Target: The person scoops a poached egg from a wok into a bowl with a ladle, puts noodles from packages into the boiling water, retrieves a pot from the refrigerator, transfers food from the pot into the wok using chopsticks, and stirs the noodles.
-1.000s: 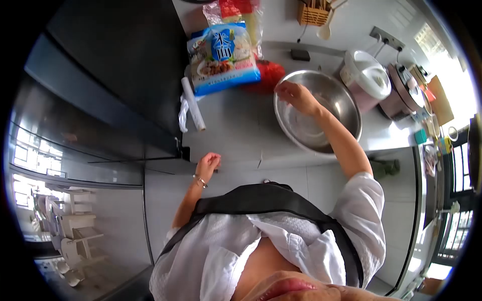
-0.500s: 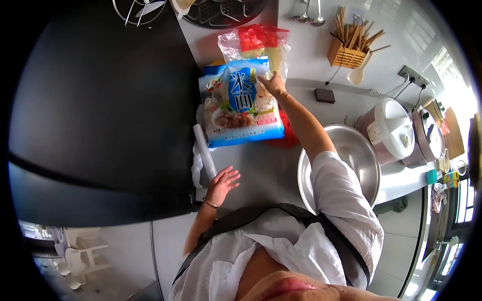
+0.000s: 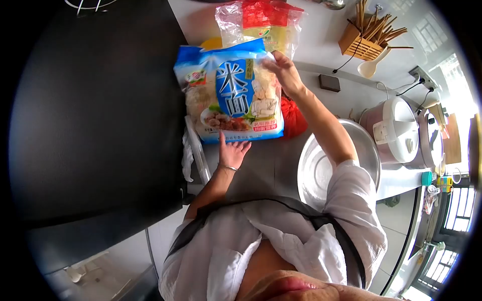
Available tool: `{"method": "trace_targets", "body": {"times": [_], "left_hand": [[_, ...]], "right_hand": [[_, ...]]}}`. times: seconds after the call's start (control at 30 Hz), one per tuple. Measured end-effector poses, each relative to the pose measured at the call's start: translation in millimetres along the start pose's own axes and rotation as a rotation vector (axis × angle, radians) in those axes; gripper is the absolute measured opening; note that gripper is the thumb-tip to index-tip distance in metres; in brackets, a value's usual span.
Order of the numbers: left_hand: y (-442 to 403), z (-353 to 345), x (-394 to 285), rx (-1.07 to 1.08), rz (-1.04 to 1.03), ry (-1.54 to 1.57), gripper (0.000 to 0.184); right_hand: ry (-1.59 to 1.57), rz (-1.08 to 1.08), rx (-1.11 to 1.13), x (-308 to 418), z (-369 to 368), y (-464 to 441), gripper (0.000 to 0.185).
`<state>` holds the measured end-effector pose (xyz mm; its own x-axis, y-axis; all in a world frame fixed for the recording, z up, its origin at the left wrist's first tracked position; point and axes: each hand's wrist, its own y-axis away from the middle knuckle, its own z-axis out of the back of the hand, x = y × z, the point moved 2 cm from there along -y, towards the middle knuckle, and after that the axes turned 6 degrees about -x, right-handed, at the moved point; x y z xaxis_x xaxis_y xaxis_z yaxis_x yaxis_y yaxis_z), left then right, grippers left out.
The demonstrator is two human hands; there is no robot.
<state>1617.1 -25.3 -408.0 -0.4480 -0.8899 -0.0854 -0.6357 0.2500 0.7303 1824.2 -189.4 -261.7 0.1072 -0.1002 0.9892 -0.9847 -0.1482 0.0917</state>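
A large blue-and-clear printed bag of noodles (image 3: 236, 100) is held upright above the counter, its front facing me. My right hand (image 3: 287, 74) grips its upper right edge, fingers closed on the plastic. Below, my left hand (image 3: 233, 153) is at the bag's bottom edge, palm up with fingers spread and one finger overlapping the front. Whether it bears any weight I cannot tell. Behind the bag stands a clear packet with a red top (image 3: 265, 20). Something in a red bag (image 3: 293, 118) shows at its right side, partly hidden.
A wide steel basin (image 3: 314, 170) sits on the counter to the right, under my right forearm. Beyond it are a rice cooker (image 3: 394, 130) and a second cooker (image 3: 431, 138). A chopstick basket (image 3: 359, 42) hangs on the wall. At left is a big black surface (image 3: 100, 110), with a pale roll (image 3: 198, 155) beside it.
The bag has come up and toward me, tilting slightly left, with my right hand on its edge. My left hand has moved up and right to the bag's bottom edge.
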Motion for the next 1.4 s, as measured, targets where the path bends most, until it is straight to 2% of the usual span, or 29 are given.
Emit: {"method": "trace_targets", "body": {"times": [0.03, 0.1, 0.13, 0.17, 0.2, 0.23, 0.27, 0.3, 0.33, 0.43, 0.5, 0.57, 0.63, 0.67, 0.7, 0.77, 0.83, 0.9, 1.0, 1.03, 1.1, 1.13, 1.17, 1.23, 1.37, 1.4], "left_hand": [[7, 3, 2, 0.033, -0.001, 0.048, 0.080], [20, 6, 6, 0.025, 0.003, 0.081, 0.077], [22, 9, 8, 0.058, 0.004, 0.118, 0.073], [24, 8, 9, 0.091, 0.004, 0.155, 0.069], [21, 1, 5, 0.274, -0.017, 0.129, 0.058], [20, -8, 1, 0.457, -0.042, 0.104, 0.047], [18, -11, -4, 0.543, -0.073, 0.066, 0.047], [18, -3, -9, 0.538, -0.121, 0.008, 0.046], [15, 7, -13, 0.503, -0.171, -0.075, 0.045], [14, 54, -26, 0.152, -0.279, -0.475, 0.044], [30, 51, -35, 0.036, -0.362, -0.648, 0.042], [61, 16, -39, -0.010, -0.498, -0.787, 0.043], [119, -36, -47, -0.120, -0.796, -1.025, 0.045], [140, -57, -47, -0.018, -0.985, -1.225, 0.045], [157, -79, -45, 0.124, -1.068, -1.295, 0.040], [161, -100, -42, 0.196, -0.966, -1.455, 0.037], [156, -113, -43, 0.176, -1.064, -1.719, 0.040], [151, -122, -42, 0.139, -0.967, -1.998, 0.036], [144, -125, -39, 0.130, -1.040, -2.114, 0.033], [140, -124, -43, 0.148, -1.167, -2.069, 0.028], [144, -124, -49, 0.199, -1.183, -1.835, 0.025], [146, -122, -53, 0.199, -1.186, -1.835, 0.025], [147, -120, -55, 0.228, -1.207, -1.781, 0.025], [149, -118, -55, 0.252, -1.228, -1.726, 0.024], [151, -115, -48, 0.261, -1.218, -1.618, 0.024], [151, -114, -48, 0.280, -1.286, -1.556, 0.024]], "right_hand": [[-0.055, 0.016, 0.041, 18, -12, 25, 0.014], [0.276, 0.183, 0.117, 49, -35, 84, 0.010], [0.364, 0.400, 0.157, 53, -44, 113, 0.010], [0.428, 0.489, 0.233, 68, -55, 140, 0.017], [0.497, 0.716, 0.328, 70, -60, 159, 0.021], [0.607, 0.719, 0.380, 77, -69, 183, 0.018], [0.574, 0.663, 0.383, 70, -75, 206, 0.019], [0.542, 0.606, 0.386, 62, -81, 227, 0.020], [0.611, 0.577, 0.382, 58, -88, 248, 0.018], [0.697, 0.527, 0.338, 42, -97, 281, 0.016], [0.737, 0.493, 0.280, 32, -90, 278, 0.016], [0.779, 0.460, 0.301, 31, -84, 276, 0.015], [0.877, 0.493, 0.320, 22, -81, 279, 0.014], [0.911, 0.515, 0.302, 20, -82, 279, 0.015], [0.914, 0.516, 0.294, 19, -83, 276, 0.015], [1.002, 0.631, 0.353, 19, -87, 271, 0.017], [1.016, 0.663, 0.370, 15, -90, 266, 0.017], [1.066, 0.667, 0.386, 13, -91, 264, 0.018], [1.116, 0.732, 0.457, 11, -92, 257, 0.018], [1.048, 0.699, 0.486, 21, -87, 252, 0.014], [0.854, 0.282, 0.491, 46, -73, 246, 0.017], [0.758, 0.365, 0.361, 56, -64, 240, 0.021], [0.850, 0.487, 0.228, 59, -55, 233, 0.018], [0.868, 0.562, 0.197, 67, -52, 215, 0.020], [0.957, 0.645, 0.342, 45, -67, 182, 0.026], [1.048, 0.765, 0.434, 43, -71, 178, 0.027]]}}
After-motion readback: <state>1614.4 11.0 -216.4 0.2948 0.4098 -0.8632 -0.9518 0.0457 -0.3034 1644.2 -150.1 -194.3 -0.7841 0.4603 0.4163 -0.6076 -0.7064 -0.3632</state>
